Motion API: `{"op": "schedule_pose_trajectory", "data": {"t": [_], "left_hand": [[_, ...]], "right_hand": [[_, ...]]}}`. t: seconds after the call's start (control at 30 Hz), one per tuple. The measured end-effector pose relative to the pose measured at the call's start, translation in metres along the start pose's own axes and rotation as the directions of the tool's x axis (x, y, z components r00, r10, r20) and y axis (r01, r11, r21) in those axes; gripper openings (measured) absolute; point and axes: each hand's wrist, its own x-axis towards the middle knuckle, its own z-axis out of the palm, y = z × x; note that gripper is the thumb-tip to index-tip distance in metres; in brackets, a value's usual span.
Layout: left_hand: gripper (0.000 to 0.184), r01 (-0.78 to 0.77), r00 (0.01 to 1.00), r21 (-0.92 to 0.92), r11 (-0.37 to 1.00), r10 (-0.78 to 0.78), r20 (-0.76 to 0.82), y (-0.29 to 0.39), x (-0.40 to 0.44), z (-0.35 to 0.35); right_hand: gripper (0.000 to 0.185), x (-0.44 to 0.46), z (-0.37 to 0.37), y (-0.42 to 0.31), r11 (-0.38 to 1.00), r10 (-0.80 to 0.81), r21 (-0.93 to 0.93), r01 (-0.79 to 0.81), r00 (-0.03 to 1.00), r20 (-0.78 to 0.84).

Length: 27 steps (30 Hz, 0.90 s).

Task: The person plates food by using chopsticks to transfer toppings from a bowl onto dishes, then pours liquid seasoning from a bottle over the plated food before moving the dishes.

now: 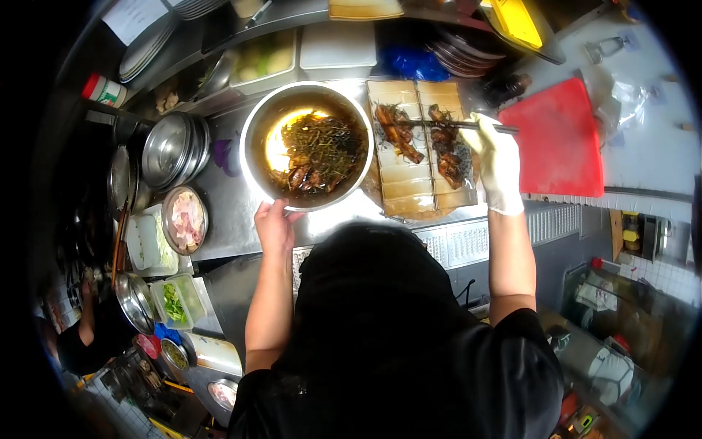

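My left hand grips the near rim of a large metal bowl. Dark herb-like sprigs and browned pieces of meat sit in brown liquid inside it. My right hand, in a pale glove, is closed on dark chopsticks, which point left across two rectangular tan plates lying side by side. Glazed brown meat lies on the left plate, and more dark glazed meat lies on the right one. Whether the chopstick tips touch the meat, I cannot tell.
A red cutting board lies to the right. Stacked metal bowls, a bowl of raw meat and a tub of greens stand left. White containers line the back. Another person's arm shows at lower left.
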Motion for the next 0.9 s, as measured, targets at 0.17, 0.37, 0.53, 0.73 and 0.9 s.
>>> {"op": "schedule_pose_trajectory", "data": {"t": [0.17, 0.37, 0.53, 0.73, 0.9], "left_hand": [[0.015, -0.027, 1.000, -0.019, 0.999, 0.027, -0.011, 0.006, 0.002, -0.003], [0.014, -0.027, 1.000, 0.010, 1.000, 0.027, 0.002, 0.007, 0.008, -0.005], [0.014, -0.040, 0.999, 0.022, 0.999, 0.040, 0.014, 0.014, 0.006, 0.002], [0.016, -0.034, 0.999, 0.018, 0.999, 0.034, 0.020, 0.013, 0.006, 0.003], [0.017, -0.030, 1.000, 0.014, 0.999, 0.030, 0.009, 0.012, 0.007, 0.006]], "right_hand": [[0.024, -0.048, -0.012, -0.008, 0.899, -0.028, -0.438, 0.016, 0.999, -0.022], [0.022, -0.096, -0.001, 0.023, 0.743, -0.082, -0.666, 0.057, 0.997, -0.006], [0.015, -0.112, 0.010, 0.026, 0.699, -0.242, -0.680, 0.222, 0.968, 0.068], [0.014, -0.128, 0.015, 0.038, 0.513, -0.402, -0.725, 0.461, 0.875, 0.271], [0.022, -0.137, 0.021, 0.049, 0.389, -0.437, -0.710, 0.586, 0.796, 0.418]]}}
